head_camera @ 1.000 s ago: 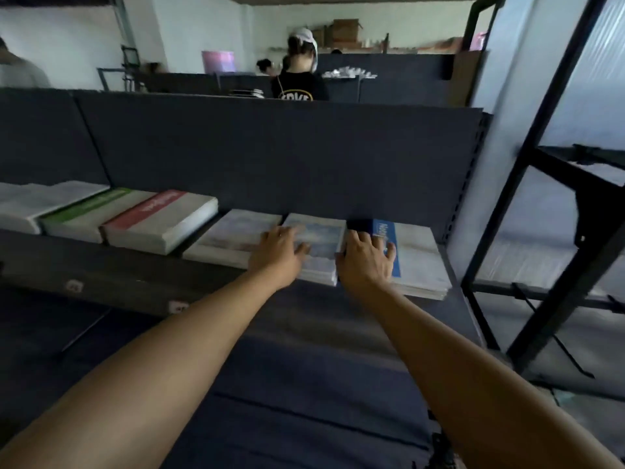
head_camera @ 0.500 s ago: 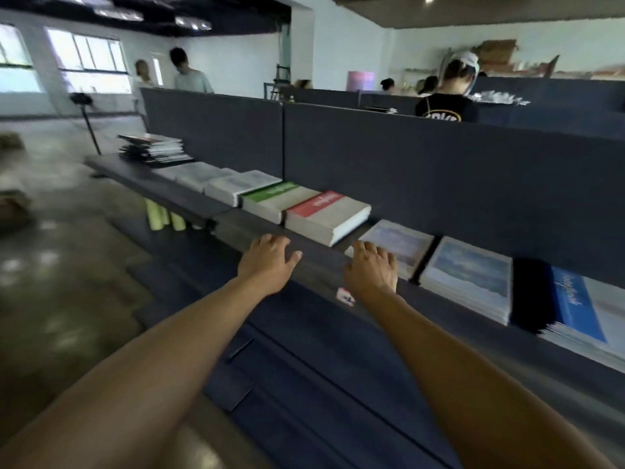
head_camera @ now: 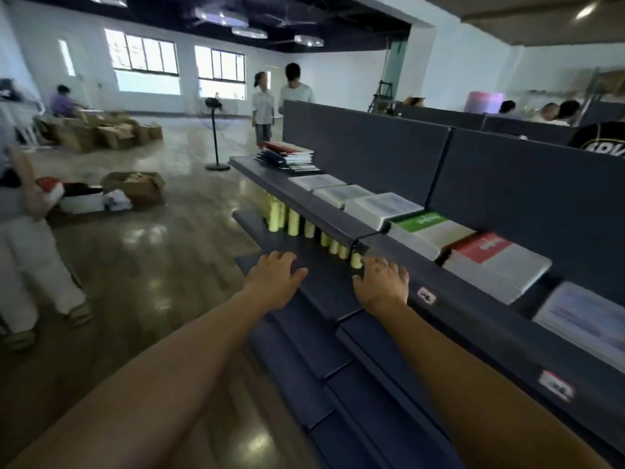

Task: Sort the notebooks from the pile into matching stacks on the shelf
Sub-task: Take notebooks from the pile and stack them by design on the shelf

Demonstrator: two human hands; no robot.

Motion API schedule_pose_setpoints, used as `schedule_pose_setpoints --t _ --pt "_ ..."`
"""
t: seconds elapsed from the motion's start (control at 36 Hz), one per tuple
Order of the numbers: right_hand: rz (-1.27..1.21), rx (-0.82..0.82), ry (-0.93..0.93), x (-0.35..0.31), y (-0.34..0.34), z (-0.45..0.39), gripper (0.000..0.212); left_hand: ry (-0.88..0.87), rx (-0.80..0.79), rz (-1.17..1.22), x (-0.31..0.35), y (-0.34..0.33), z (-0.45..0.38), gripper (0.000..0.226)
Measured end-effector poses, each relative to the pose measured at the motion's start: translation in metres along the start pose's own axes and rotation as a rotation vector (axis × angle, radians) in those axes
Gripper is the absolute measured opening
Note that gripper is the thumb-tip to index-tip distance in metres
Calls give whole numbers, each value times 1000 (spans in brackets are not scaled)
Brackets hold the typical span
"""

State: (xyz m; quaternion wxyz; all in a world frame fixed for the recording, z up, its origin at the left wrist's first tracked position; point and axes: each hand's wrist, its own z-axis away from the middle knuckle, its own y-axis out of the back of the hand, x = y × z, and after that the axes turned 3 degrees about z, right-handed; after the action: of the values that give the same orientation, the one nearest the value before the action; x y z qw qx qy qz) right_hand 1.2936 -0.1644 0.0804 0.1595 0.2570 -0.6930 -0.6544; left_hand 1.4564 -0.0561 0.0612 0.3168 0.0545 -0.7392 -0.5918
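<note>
Head view. Left hand [head_camera: 274,278] at centre, palm down, fingers spread loosely, holding nothing, above the dark lower shelf [head_camera: 324,292]. Right hand [head_camera: 384,282] at about 3 o'clock of the left, fingers relaxed and slightly bent, empty, hovering just beside the front lip of the upper shelf [head_camera: 341,225]; contact with the lip impossible to tell. Both forearms reaching in from 6 o'clock.

Along the upper shelf, sorted stacks in a row running from 5 o'clock up toward 11 o'clock: a pale bluish stack [head_camera: 585,319] at the far right edge, blurred; then a red-banded stack [head_camera: 497,265]; a green-banded stack [head_camera: 429,228] touching it; three grey-white stacks [head_camera: 382,206] beyond. At the far end of the shelf, toward 12 o'clock, the unsorted pile of notebooks [head_camera: 289,155], mixed covers fanned unevenly, well apart from both hands.

Beneath the upper shelf, a row of yellow cylinders [head_camera: 294,225] standing upright. Price labels [head_camera: 426,295] on the shelf lip. At 9 o'clock, open cardboard boxes [head_camera: 135,186] on the glossy floor [head_camera: 152,265]; two people [head_camera: 280,96] standing at 12 o'clock behind the dark partition [head_camera: 365,143].
</note>
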Motion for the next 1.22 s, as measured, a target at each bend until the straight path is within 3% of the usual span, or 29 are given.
schedule_pose_setpoints --t 0.33,0.58,1.22 --pt "-37 -22 157 -85 -31 -94 45 78 32 -28 -80 15 -70 54" --pt "-110 19 234 -123 -37 -205 47 85 56 -96 -108 42 -175 49" --pt "65 48 111 -190 -60 -451 47 -24 19 -144 -202 53 -422 53"
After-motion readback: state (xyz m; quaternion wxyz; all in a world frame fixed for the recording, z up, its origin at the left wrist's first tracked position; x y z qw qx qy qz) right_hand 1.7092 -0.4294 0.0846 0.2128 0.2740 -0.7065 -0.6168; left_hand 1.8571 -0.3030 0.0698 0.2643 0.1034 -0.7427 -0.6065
